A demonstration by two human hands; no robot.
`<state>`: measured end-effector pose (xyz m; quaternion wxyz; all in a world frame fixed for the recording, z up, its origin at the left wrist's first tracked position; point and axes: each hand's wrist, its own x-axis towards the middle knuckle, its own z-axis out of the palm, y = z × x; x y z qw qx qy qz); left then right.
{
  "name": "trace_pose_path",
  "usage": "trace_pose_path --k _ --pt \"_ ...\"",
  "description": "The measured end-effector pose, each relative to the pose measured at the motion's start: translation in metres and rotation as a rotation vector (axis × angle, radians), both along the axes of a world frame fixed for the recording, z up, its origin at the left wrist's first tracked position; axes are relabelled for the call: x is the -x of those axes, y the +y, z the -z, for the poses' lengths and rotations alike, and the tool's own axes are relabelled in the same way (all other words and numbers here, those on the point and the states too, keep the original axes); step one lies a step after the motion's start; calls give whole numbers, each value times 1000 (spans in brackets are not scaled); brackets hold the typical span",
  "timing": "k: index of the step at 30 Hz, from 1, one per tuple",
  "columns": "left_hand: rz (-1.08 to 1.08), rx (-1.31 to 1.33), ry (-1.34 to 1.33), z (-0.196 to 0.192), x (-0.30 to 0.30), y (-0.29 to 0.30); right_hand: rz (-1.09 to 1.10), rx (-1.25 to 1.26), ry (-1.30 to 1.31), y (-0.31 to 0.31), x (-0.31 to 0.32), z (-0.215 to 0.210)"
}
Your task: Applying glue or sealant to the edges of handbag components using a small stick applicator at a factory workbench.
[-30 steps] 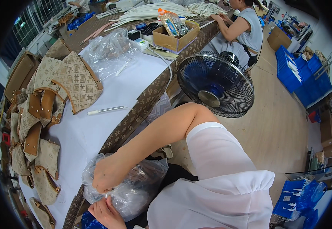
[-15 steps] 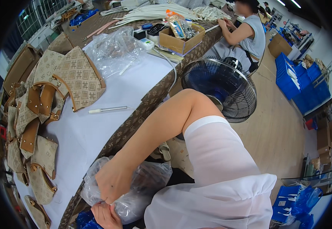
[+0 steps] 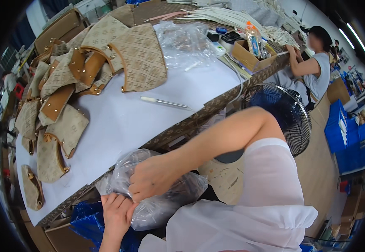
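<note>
- Clear plastic bag (image 3: 153,216) sits at the person's lap, below the near edge of the table, bunched and puffed out around contents that cannot be made out.
- Right hand (image 3: 151,178) reaches across from the right, its fingers curled tightly in on the upper part of the bag; its fingertips are partly hidden.
- Left hand (image 3: 117,212) comes up from below, its bent fingers and thumb clamped on the bag's gathered plastic, right beside the other hand.
- Blue plastic sheeting (image 3: 86,222) lies under the table edge, near the left forearm.
- White-topped table (image 3: 119,122) bears a heap of beige patterned pouches (image 3: 142,61) with brown trim on its left side.
- Slim tool (image 3: 165,102) with a white handle and a metal shaft lies apart from the heap, close to the brown patterned border.
- Second clear bag (image 3: 182,44), crumpled, rests farther back, between the pouches and an open cardboard box (image 3: 251,61).
- Black fan (image 3: 279,113) stands beside the table, beyond the right forearm; a seated co-worker (image 3: 310,67) works behind it.
</note>
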<state>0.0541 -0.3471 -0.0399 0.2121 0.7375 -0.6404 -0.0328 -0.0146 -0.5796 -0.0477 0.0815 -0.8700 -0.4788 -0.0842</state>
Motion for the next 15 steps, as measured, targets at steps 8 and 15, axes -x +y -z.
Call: trace_pose_path --k 8,15 --pt "-605 567 604 94 -14 56 748 -716 21 -11 116 30" --pt "-506 462 486 93 37 26 784 -1446 584 13 164 106"
